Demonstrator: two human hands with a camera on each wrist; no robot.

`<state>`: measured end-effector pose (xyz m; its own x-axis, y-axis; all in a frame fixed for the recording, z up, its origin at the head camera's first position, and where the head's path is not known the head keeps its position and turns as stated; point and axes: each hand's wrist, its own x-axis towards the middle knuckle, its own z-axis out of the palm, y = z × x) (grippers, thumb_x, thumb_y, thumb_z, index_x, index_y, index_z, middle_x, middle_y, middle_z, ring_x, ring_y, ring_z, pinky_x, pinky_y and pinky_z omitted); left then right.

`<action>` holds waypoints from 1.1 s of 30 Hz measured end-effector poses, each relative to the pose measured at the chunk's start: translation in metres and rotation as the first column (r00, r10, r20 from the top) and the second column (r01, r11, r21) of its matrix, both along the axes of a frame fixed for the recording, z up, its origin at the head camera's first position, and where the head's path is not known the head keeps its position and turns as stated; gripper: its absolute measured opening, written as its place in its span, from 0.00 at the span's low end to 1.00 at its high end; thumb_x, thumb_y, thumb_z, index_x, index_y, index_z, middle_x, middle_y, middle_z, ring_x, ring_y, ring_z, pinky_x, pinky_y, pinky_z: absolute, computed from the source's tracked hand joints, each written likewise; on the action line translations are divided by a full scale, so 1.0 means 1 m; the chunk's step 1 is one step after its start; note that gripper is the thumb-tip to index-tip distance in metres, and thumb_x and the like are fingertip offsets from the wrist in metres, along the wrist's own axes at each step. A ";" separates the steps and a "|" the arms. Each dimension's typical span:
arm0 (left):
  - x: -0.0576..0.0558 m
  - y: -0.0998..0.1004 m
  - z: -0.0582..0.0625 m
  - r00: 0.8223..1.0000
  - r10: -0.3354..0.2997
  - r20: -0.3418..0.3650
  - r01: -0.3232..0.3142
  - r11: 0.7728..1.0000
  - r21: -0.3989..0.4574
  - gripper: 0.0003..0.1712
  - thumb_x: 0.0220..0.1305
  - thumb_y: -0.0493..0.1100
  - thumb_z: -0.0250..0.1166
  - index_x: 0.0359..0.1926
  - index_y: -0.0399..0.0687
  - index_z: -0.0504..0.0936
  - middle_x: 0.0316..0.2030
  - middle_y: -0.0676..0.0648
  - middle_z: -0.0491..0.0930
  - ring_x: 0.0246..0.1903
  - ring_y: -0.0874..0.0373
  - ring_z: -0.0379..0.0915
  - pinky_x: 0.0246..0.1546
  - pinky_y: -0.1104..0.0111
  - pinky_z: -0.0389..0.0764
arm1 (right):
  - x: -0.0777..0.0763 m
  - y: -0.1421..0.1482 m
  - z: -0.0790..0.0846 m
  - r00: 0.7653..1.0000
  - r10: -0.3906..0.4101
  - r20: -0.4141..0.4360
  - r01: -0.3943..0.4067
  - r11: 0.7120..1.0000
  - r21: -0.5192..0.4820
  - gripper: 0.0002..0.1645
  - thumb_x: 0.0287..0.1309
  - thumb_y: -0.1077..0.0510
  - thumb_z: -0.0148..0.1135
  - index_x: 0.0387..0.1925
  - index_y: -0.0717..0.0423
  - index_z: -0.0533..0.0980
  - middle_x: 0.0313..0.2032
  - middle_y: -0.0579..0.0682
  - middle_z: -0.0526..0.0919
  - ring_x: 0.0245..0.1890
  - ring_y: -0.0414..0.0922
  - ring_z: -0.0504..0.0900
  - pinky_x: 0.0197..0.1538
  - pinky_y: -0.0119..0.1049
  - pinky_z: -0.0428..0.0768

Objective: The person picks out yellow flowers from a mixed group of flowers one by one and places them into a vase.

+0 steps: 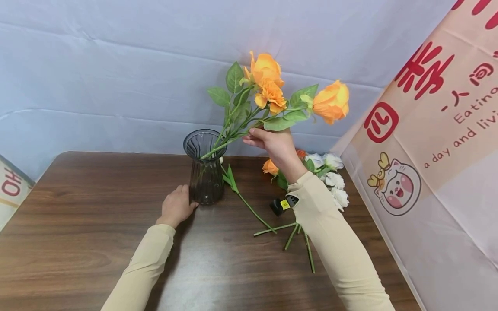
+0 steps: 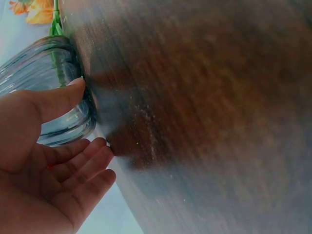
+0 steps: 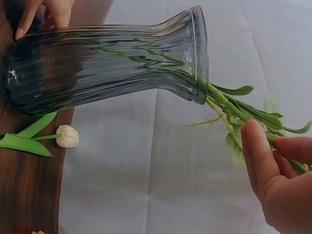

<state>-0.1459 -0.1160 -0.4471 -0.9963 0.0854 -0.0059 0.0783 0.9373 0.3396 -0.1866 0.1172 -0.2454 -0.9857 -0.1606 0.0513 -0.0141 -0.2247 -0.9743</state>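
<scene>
A dark ribbed glass vase (image 1: 207,181) stands upright on the table. Beside its base is my left hand (image 1: 176,207), thumb at the front and fingers loosely extended along the side; the left wrist view shows the thumb (image 2: 61,100) against the glass. Up to the right, my right hand (image 1: 277,147) pinches a green stem (image 3: 270,139) between thumb and fingers. Two large orange roses (image 1: 330,102) and a smaller ruffled orange flower (image 1: 271,97) lean rightward out of the vase, lower stems inside it. Leaves partly hide which stem I hold.
A white tulip (image 3: 67,136) with green leaves lies right of the vase. Beyond my right forearm are several white flowers (image 1: 334,181) and an orange flower (image 1: 269,167), their cut stems (image 1: 309,250) pointing toward me. A pale cloth wall (image 1: 116,86) borders the table's back.
</scene>
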 end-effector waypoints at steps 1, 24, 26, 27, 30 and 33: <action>0.000 0.000 0.000 1.000 0.001 0.000 -0.001 1.000 0.000 0.32 0.55 0.49 0.67 0.50 0.27 0.67 0.43 0.34 0.72 0.39 0.39 0.73 0.39 0.50 0.74 | 0.000 -0.001 0.000 1.000 -0.001 0.002 0.001 1.000 0.013 0.35 0.55 0.78 0.51 0.63 0.56 0.61 0.26 0.60 0.75 0.26 0.49 0.83 0.43 0.45 0.78; 0.000 0.000 -0.002 1.000 -0.004 -0.004 0.004 1.000 -0.003 0.33 0.55 0.49 0.66 0.51 0.27 0.67 0.44 0.33 0.72 0.40 0.39 0.72 0.40 0.50 0.74 | -0.009 -0.025 -0.010 0.997 0.032 0.074 -0.050 0.964 0.262 0.16 0.58 0.72 0.53 0.50 0.70 0.69 0.42 0.73 0.75 0.31 0.50 0.81 0.43 0.44 0.79; 0.000 0.001 -0.001 1.000 -0.005 -0.003 0.005 1.000 -0.004 0.33 0.55 0.49 0.66 0.51 0.26 0.67 0.44 0.33 0.72 0.40 0.39 0.72 0.40 0.50 0.74 | -0.010 -0.026 -0.011 0.997 0.030 0.077 -0.051 0.959 0.278 0.14 0.59 0.72 0.53 0.47 0.72 0.70 0.43 0.74 0.74 0.34 0.53 0.81 0.41 0.43 0.79; 0.000 0.001 -0.001 1.000 -0.003 -0.001 0.003 1.000 -0.003 0.34 0.55 0.49 0.66 0.51 0.26 0.67 0.44 0.33 0.72 0.41 0.39 0.72 0.40 0.50 0.74 | -0.010 -0.027 -0.011 0.997 0.030 0.078 -0.051 0.957 0.284 0.13 0.59 0.71 0.52 0.46 0.73 0.70 0.43 0.75 0.74 0.35 0.55 0.80 0.41 0.43 0.79; 0.000 0.001 -0.001 1.000 0.001 0.006 -0.001 1.000 0.002 0.34 0.55 0.49 0.66 0.52 0.26 0.66 0.45 0.33 0.71 0.41 0.39 0.72 0.41 0.50 0.73 | -0.010 -0.028 -0.012 0.997 0.026 0.072 -0.046 0.952 0.302 0.11 0.59 0.71 0.53 0.44 0.74 0.71 0.41 0.74 0.75 0.38 0.58 0.79 0.40 0.41 0.80; 0.000 0.000 0.000 1.000 0.003 0.011 -0.003 1.000 0.006 0.34 0.55 0.48 0.66 0.52 0.26 0.66 0.45 0.33 0.71 0.42 0.38 0.72 0.41 0.50 0.73 | -0.011 -0.028 -0.013 0.998 0.019 0.063 -0.038 0.951 0.308 0.11 0.58 0.71 0.54 0.43 0.74 0.72 0.37 0.70 0.78 0.37 0.59 0.79 0.39 0.42 0.80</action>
<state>-0.1456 -0.1155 -0.4474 -0.9965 0.0820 -0.0163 0.0713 0.9354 0.3464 -0.1977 0.0891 -0.2587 -0.9802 -0.1875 -0.0632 0.0474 0.0876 -0.9950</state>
